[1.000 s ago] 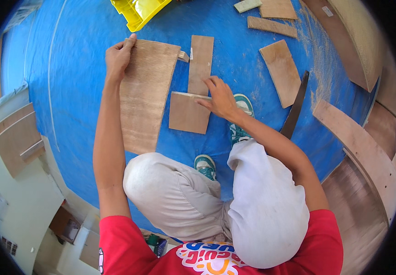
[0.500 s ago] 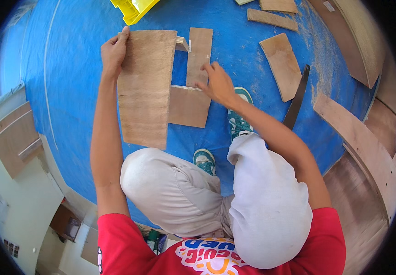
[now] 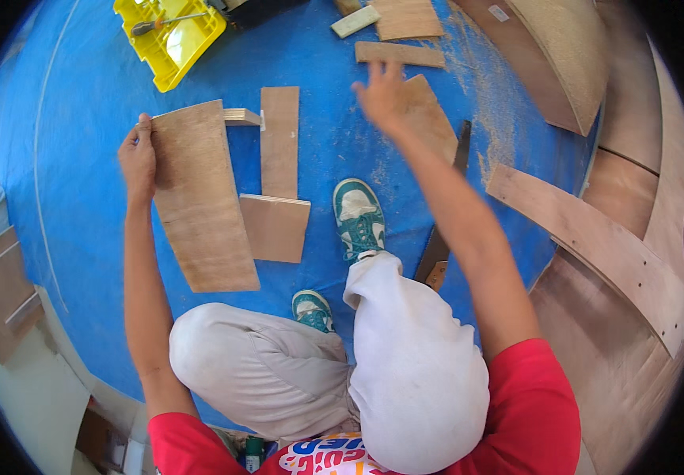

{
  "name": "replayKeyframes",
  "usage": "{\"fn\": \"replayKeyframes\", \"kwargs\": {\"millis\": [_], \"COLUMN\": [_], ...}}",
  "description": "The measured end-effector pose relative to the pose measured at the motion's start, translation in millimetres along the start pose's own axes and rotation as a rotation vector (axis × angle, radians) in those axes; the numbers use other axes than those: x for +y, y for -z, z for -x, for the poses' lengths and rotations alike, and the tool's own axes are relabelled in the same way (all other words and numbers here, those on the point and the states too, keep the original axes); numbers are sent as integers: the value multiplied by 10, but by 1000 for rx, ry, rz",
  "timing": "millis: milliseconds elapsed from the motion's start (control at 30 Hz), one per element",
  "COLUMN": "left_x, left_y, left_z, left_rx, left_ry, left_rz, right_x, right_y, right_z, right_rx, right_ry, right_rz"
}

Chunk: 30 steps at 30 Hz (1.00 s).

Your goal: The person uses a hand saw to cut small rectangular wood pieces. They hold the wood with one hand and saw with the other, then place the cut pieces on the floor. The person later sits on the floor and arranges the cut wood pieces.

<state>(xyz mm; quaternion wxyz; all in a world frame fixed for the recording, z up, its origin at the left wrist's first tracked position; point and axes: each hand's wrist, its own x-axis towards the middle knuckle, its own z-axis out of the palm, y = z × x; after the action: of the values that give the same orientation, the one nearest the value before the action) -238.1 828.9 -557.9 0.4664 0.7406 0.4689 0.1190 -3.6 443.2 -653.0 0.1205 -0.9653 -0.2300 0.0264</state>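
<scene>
My left hand (image 3: 138,158) grips the upper left edge of a large plywood board (image 3: 203,198), thumb over its edge. A short wood block (image 3: 241,117), a narrow board (image 3: 280,142) and a squarish board (image 3: 275,229) adjoin its right side; whether they are joined cannot be made out. Off to the right, my right hand (image 3: 381,96) reaches forward, fingers apart and holding nothing. It is nearest to a narrow wood strip (image 3: 401,54) and a plywood piece (image 3: 429,119), which my forearm partly covers. A handsaw (image 3: 435,252) lies beneath that arm.
A yellow plastic tray (image 3: 188,55) with a screwdriver (image 3: 169,22) stands at the far left. More wood offcuts (image 3: 409,17) and sawdust lie on the blue sheet (image 3: 81,198). Curved plywood panels (image 3: 587,229) line the right side. My shoes (image 3: 358,214) are close to the boards.
My right hand has left the narrow board and moved forward toward the far offcuts. My left hand still holds the large board, which is now more tilted. The view has shifted, showing more of the yellow tray.
</scene>
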Motion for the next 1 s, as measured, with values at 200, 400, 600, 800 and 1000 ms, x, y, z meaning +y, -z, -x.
{"fn": "replayKeyframes", "kwargs": {"millis": [200, 400, 600, 800, 1000], "left_x": [-34, -54, -105, -193, -171], "left_y": [38, -1, -17, -51, 59], "left_z": [66, 1, -57, -88, -88], "left_rx": [-7, 16, 29, 18, -84], "left_ry": [94, 192, 276, 296, 280], "left_rz": [117, 179, 233, 331, 306], "right_x": [589, -78, -1051, -1474, -758], "right_y": [51, 518, 611, 323, 29], "right_z": [-649, -429, 960, 1399, 732], "right_rx": [-112, 155, -634, -846, -323], "right_ry": [54, 259, -483, -608, -553], "right_rz": [163, -380, -1652, -1718, -1112]}}
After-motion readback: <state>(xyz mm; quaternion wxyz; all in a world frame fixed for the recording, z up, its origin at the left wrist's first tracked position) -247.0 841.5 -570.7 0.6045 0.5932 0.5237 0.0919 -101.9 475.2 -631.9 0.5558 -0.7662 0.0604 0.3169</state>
